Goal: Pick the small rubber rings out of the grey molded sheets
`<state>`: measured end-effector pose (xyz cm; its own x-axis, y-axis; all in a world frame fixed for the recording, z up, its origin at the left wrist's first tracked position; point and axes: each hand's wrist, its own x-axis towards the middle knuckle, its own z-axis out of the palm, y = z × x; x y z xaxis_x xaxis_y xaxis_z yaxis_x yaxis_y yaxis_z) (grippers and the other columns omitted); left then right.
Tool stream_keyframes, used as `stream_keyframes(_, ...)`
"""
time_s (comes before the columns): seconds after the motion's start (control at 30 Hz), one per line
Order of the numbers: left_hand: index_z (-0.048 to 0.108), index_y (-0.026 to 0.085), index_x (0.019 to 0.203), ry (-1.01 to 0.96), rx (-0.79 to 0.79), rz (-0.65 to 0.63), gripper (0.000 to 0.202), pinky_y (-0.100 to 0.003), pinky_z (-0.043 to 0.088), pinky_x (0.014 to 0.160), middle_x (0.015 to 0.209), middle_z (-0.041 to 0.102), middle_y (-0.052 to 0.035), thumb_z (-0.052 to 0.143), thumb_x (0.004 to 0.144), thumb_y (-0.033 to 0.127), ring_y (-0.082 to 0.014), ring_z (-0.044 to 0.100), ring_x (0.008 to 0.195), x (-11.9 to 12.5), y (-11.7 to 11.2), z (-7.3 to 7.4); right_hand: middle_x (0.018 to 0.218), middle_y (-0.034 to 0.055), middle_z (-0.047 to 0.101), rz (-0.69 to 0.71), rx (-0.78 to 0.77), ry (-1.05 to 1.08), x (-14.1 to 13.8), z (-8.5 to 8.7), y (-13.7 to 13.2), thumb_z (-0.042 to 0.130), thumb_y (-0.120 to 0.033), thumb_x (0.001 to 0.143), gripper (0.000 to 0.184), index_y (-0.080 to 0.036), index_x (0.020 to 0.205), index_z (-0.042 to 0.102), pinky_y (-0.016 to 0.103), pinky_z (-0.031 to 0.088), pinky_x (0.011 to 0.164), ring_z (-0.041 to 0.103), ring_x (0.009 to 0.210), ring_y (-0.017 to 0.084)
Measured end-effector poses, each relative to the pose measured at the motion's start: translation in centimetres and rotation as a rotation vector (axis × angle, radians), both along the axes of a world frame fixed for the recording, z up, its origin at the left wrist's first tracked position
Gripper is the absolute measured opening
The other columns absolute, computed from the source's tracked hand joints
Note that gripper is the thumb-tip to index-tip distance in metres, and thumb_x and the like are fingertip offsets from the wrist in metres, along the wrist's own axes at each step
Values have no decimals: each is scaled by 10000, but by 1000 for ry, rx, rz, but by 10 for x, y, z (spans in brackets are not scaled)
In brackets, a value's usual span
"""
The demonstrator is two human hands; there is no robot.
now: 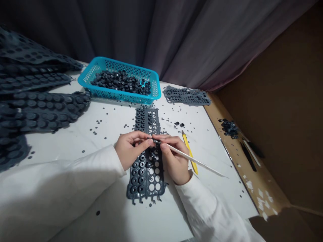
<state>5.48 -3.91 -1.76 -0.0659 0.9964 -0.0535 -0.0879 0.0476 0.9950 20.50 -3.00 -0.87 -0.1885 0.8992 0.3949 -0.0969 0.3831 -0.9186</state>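
White sleeves (58, 181) fill the foreground, both forearms reaching in over a white table (202, 144). The left hand (132, 149) is curled, its thumb and forefinger pinched on a small dark piece (154, 141) at the tip of a slender white-handled pick (191, 158); the piece is too small to identify. The right hand (174, 158) grips the pick like a pen, thumb and fingers pressed together. Both hands are directly above a dark grey moulded rubber strip (146, 174) lying lengthwise on the table, with rows of black rings on it and empty round holes at the lower right. A yellow-handled tool (188, 151) lies just beside the right hand. Small dark discs (101, 124) are scattered across the table. Farther off sit a turquoise plastic basket (101, 64) heaped with black rings (121, 82), stacked moulded sheets (42, 107) at left, and a grey scrap sheet (186, 95) at upper right. A cardboard-covered edge (254, 181) on the right holds a small pile of rings (229, 128). A grey curtain (126, 27) hangs behind.
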Motion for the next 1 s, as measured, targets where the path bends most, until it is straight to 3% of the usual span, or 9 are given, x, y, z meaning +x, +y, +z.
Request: stream_keyframes(1.0,662,154,806,10,-14,-30,204,-227,447,557,679,716,-40,668,753,350,-134,629,614,-1,0,0,995,25,730,-53,10,-75,2,-4,-2,594,-221,864,42,-241,896,612,401,535,876,674,989,198)
